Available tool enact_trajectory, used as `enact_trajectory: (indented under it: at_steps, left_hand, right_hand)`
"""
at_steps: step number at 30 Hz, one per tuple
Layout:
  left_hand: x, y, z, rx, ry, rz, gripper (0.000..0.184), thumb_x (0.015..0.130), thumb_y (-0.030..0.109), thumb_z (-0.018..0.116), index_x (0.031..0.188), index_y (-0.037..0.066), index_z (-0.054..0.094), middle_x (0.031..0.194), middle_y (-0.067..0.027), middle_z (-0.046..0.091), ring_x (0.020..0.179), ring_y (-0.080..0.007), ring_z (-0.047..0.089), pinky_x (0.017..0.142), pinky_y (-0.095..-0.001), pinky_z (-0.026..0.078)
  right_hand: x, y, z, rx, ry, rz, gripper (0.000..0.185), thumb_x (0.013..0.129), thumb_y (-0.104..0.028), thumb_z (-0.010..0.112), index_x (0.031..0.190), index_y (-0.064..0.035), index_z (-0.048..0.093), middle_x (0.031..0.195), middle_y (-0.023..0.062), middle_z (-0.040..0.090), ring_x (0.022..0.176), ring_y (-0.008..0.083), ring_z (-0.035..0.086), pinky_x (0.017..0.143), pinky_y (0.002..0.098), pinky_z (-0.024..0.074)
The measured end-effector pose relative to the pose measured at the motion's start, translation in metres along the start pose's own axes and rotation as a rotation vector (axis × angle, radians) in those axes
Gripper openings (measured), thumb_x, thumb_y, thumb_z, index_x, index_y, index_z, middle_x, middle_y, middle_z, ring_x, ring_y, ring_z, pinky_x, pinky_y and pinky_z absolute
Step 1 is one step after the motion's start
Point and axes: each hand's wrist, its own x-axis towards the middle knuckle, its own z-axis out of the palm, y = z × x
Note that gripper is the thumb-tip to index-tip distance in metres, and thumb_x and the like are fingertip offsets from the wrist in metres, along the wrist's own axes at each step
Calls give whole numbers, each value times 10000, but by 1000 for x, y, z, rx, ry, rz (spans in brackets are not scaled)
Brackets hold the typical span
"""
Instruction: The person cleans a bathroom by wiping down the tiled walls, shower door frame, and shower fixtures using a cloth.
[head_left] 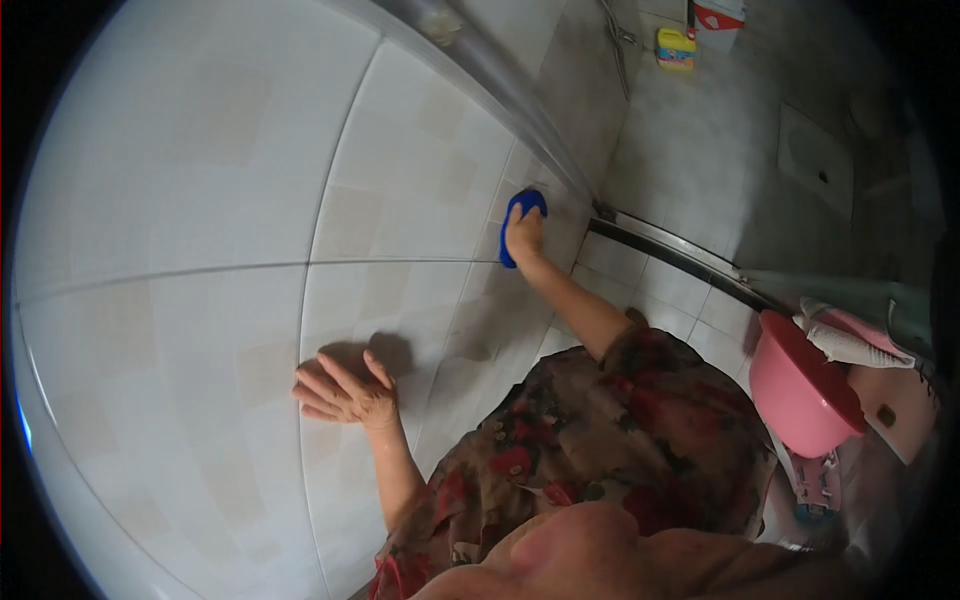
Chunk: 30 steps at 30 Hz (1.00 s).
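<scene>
Holding a blue cloth (531,199) against the tiled wall (400,170) with the right hand (524,232).
The right hand's fingers close over the cloth, near the metal door track (680,243); the left hand (345,393) lies wide, fingers spread, at the wall tiles, while a pink basin (797,395) sits well apart at the far right.

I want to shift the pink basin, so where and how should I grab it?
Take the pink basin by its rim, likely best from beside the flowered clothes, thumb outside: the lip looks exposed there, while cloth crowds the far side.
</scene>
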Motion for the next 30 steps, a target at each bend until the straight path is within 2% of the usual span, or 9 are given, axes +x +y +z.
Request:
enact_trajectory:
  at_steps: [3, 8, 10, 15, 18, 23, 26, 29, 30]
  left_hand:
    - [-3, -1, 3, 26, -16, -20, 633, 919, 476, 503, 1335, 0, 490, 1446, -266, 349, 1378, -435, 251, 1132, -521, 97]
    - [-4, -3, 2, 113, -1, -11, 642, 923, 471, 505, 1366, 9, 454, 1446, -278, 340, 1364, -447, 278, 1113, -558, 150]
    - [-9, -9, 8, 100, 49, 18, 651, 931, 449, 501, 1387, -7, 412, 1454, -279, 325, 1365, -444, 277, 1116, -552, 149]
    - [3, 10, 16, -23, 111, 142, 619, 951, 337, 484, 1416, -40, 328, 1473, -264, 295, 1377, -423, 261, 1108, -539, 187]
    - [-9, -1, 23, 2, 128, 127, 643, 951, 338, 477, 1422, -60, 292, 1497, -280, 220, 1395, -429, 210, 1108, -537, 195]
    - [-25, 8, 8, -359, -42, 23, 713, 865, 281, 606, 1471, 118, 269, 1510, -285, 162, 1399, -471, 141, 1097, -626, 111]
    - [-62, 13, -18, -621, -162, -93, 731, 787, 245, 676, 1437, 175, 347, 1486, -290, 238, 1376, -480, 217, 1076, -642, 159]
    - [-81, 7, -58, -648, -241, -220, 602, 767, 244, 732, 1317, 152, 505, 1432, -272, 358, 1346, -456, 305, 1096, -573, 202]
    - [-87, -4, -75, -637, -256, -261, 581, 770, 240, 733, 1303, 151, 520, 1433, -258, 366, 1347, -437, 316, 1102, -553, 210]
  right_hand:
    - [-53, -29, 20, -103, 55, -420, 437, 923, -284, 518, 1147, 91, 498, 1239, 341, 480, 1206, 454, 434, 1042, 482, 328]
    - [-76, -93, -24, 25, -169, -1335, 568, 733, -241, 726, 1137, 81, 489, 1368, 274, 367, 1275, 498, 337, 1061, 557, 281]
    - [-30, -13, 6, -4, 13, -1249, 659, 673, -282, 762, 1150, 79, 485, 1354, 300, 382, 1226, 540, 370, 1033, 573, 318]
    - [66, 116, 5, 13, -100, 33, 558, 939, -293, 506, 1280, 130, 377, 1346, 353, 371, 1276, 438, 367, 1077, 426, 302]
    - [58, 161, 17, -23, -106, -70, 609, 959, -336, 455, 1306, 152, 344, 1366, 350, 363, 1274, 440, 369, 1089, 425, 277]
    - [-57, 168, 26, -88, -265, -47, 626, 961, -343, 460, 1301, 169, 342, 1316, 336, 431, 1251, 416, 416, 1079, 420, 292]
    - [-131, 123, 10, 75, -574, 138, 632, 964, -380, 477, 1274, 160, 373, 1225, 275, 533, 1143, 365, 518, 998, 416, 378]
    - [-179, 129, 8, -264, -844, 96, 735, 959, -393, 489, 1379, 163, 257, 1396, 294, 395, 1319, 351, 378, 1097, 363, 275]
    - [-199, 108, 0, -226, -942, -27, 652, 962, -380, 493, 1329, 142, 361, 1322, 273, 480, 1227, 338, 473, 1040, 372, 346]
